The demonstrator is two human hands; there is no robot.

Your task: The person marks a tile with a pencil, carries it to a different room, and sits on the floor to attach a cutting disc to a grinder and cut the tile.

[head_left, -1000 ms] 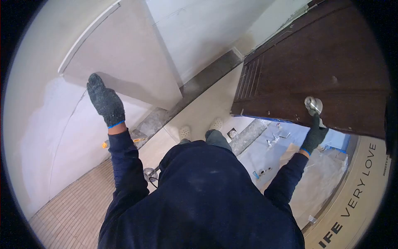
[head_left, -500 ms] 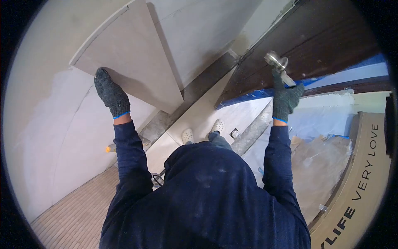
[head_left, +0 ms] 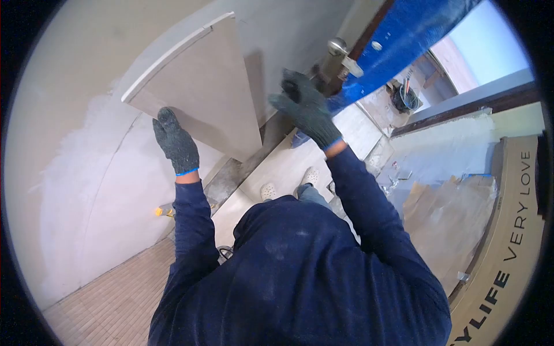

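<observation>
The pale panel (head_left: pixel 202 86) is standing tilted between ten and eleven o'clock in your view, its lower edge running behind your left hand (head_left: pixel 176 144). At ten o'clock, that gloved hand is showing its back, the fingers lying together and pointing up over the edge; you are hiding the palm side, so whether it is gripping or only pressing cannot be told.

Your gloved right hand (head_left: pixel 307 109) is hovering at one o'clock, thumb and fingers parting loosely and holding nothing visible; its fingers are blurring. Farther out at one o'clock, the metal door knob (head_left: pixel 337 47) is sitting apart from it, on the door (head_left: pixel 398 37), whose blue-covered face is running out of view at the top.

At two o'clock, a bucket (head_left: pixel 407 99) is showing, its contents too small to make out. Toward four o'clock, crumpled sheeting (head_left: pixel 450 222) is lying beside a printed carton (head_left: pixel 502 242), which the view is cutting off. Around eight o'clock, a yellow-tipped item (head_left: pixel 164 211) is partly hiding behind your left sleeve (head_left: pixel 192 222).
</observation>
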